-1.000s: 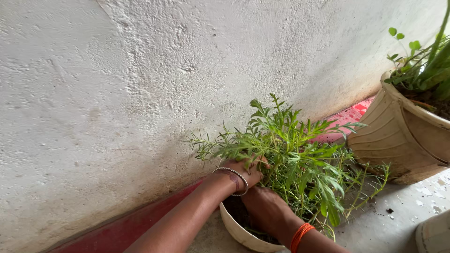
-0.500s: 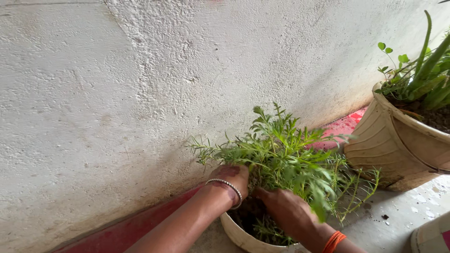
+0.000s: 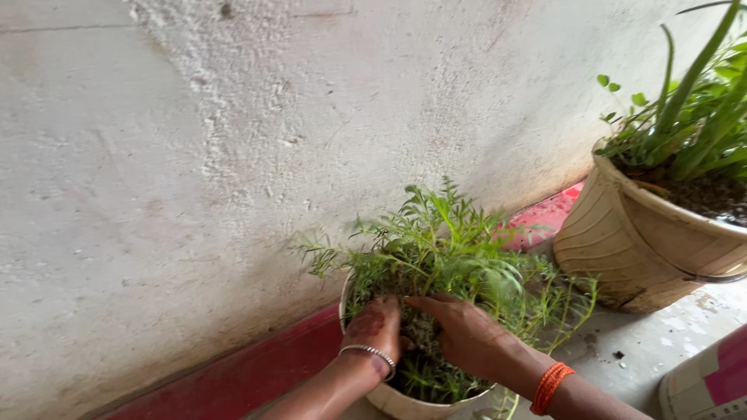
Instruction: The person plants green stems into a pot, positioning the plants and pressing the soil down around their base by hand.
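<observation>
A small cream pot (image 3: 393,400) stands on the floor against the wall, filled with dark soil and a bushy green feathery plant (image 3: 443,241). My left hand (image 3: 375,327), with a silver bangle on the wrist, lies flat on the soil at the left side of the plant's stems. My right hand (image 3: 467,330), with orange thread at the wrist, presses on the soil on the right side of the stems, fingers pointing left. Both palms face down with the fingers together; nothing is gripped that I can see.
A rough white wall (image 3: 233,140) rises right behind the pot, with a red painted strip (image 3: 249,373) along its base. A larger ribbed beige pot (image 3: 630,241) with long green leaves stands at right. A white and pink container (image 3: 712,385) shows at the bottom right corner.
The view has shifted, so more of the small pot's rim shows. Both hands moved from among the stems down onto the soil, flat on either side of the plant.
</observation>
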